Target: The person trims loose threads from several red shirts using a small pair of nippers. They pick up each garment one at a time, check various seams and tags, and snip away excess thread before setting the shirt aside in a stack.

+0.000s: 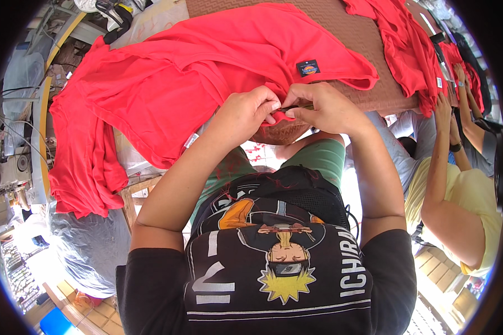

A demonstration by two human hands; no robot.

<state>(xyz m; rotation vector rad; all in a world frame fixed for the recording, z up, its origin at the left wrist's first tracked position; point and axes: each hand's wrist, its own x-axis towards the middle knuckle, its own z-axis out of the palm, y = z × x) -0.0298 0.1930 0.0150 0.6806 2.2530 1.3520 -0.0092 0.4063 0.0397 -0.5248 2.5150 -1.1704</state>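
A red garment point(179, 72), probably a shirt, is spread across the table in front of me, with a dark label patch point(308, 68) on it and a small white tag at its lower edge. My left hand point(246, 114) is closed, pinching the garment's near edge between thumb and fingers. Close beside it, my right hand point(327, 109) is closed around a small, slim, dark tool point(303, 106) that looks like thread snips. Its tip points at the pinched cloth; the fingers hide most of it. Whether the tip touches the cloth I cannot tell.
The table has a brown textured cover point(341, 33). More red garments point(402, 50) lie at the far right, where a co-worker in a yellow top point(464, 201) handles them. Machinery point(19, 162) stands at the left. A plastic-covered bundle point(89, 245) sits at lower left.
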